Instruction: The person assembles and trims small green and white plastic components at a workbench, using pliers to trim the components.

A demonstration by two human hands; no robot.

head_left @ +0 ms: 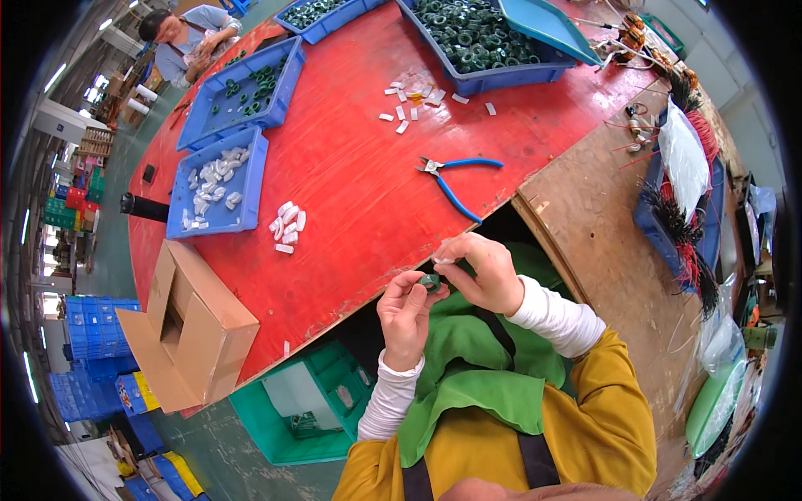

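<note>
Over the front edge of the red table, my left hand (pixel 403 316) is closed on a small dark green ring (pixel 429 283), held between thumb and fingers. Close beside it, my right hand (pixel 484 271) pinches a tiny white piece (pixel 441 260), mostly hidden by the fingertips. Cutting pliers with blue handles (pixel 454 197) lie on the table beyond my hands, their jaws pointing left. A small pile of white pieces (pixel 289 224) lies to the left, and loose white tabs (pixel 436 98) are scattered farther back.
Blue trays of green rings (pixel 510 81) and white parts (pixel 247 221) stand on the table. An open cardboard box (pixel 213 334) is at its left edge, above a green crate (pixel 276 447). Wires fill a blue bin (pixel 660 242) at right. Another person (pixel 188 42) sits far left.
</note>
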